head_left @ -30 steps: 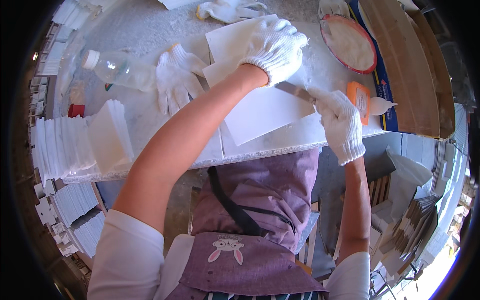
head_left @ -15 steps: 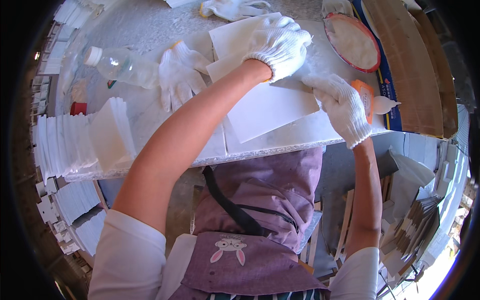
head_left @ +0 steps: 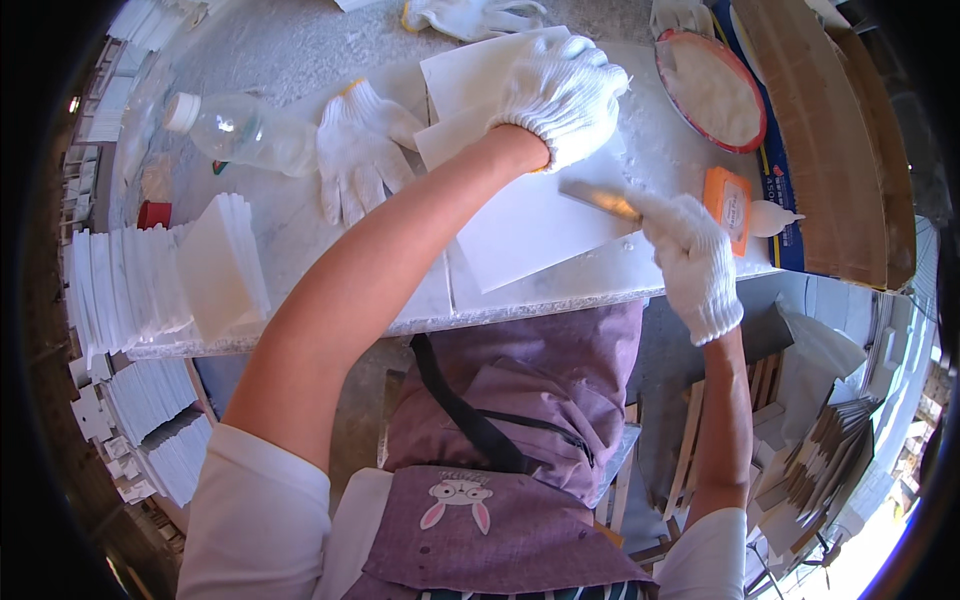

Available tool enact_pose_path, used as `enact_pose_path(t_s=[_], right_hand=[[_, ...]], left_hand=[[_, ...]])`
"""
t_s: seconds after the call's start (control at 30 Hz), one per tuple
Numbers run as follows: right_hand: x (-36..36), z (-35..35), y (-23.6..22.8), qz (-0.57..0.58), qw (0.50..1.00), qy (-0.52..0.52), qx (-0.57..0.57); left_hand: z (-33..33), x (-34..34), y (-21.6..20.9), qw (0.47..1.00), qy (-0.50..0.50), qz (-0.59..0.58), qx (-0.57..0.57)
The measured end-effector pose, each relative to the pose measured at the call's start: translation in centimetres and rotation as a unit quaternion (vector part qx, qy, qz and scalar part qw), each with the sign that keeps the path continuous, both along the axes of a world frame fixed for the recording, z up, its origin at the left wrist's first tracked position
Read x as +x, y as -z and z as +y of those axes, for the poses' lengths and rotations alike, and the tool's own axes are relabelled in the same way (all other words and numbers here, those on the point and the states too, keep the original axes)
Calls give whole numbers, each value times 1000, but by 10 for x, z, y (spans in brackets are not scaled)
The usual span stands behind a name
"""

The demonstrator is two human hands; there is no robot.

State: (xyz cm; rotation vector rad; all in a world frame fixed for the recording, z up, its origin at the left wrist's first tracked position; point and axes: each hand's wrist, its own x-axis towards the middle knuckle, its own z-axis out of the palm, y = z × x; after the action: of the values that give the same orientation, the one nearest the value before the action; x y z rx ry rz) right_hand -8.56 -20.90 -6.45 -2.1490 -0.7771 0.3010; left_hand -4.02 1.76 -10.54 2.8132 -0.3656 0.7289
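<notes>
Gloves of white knit cover both our hands. Our left hand [head_left: 565, 95] presses flat, fingers spread, on a white square stone tile [head_left: 540, 215] lying at the centre of the grey desk [head_left: 300, 60]. Our right hand [head_left: 690, 255], right of centre, has its grip clamped on a flat metal scraper [head_left: 600, 200] whose blade touches the tile. A red-rimmed bowl of white paste [head_left: 712, 88] sits upper right; a spare white glove [head_left: 360, 150] and clear plastic bottle [head_left: 235, 128] lie upper left.

gloved left hand [head_left: 565, 95] presses white tiles [head_left: 530, 215] on the table [head_left: 300, 60]; right hand [head_left: 690, 255] holds a scraper [head_left: 600, 198].
</notes>
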Motion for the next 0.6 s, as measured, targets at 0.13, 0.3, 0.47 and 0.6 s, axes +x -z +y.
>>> enact_pose_path(t_s=[0.13, 0.3, 0.47, 0.6], right_hand=[[3, -2, 4, -11, 1000, 6, -2], [-6, 5, 0, 17, 998, 59, 9], [-4, 2, -3, -7, 1000, 25, -14], [3, 9, -2, 13, 999, 28, 7]], left_hand=[[-2, -1, -3, 1000, 7, 3, -22], [-3, -3, -2, 1000, 0, -5, -30], [-2, -3, -5, 1000, 3, 25, -12], [-3, -4, -3, 999, -4, 1, -32]])
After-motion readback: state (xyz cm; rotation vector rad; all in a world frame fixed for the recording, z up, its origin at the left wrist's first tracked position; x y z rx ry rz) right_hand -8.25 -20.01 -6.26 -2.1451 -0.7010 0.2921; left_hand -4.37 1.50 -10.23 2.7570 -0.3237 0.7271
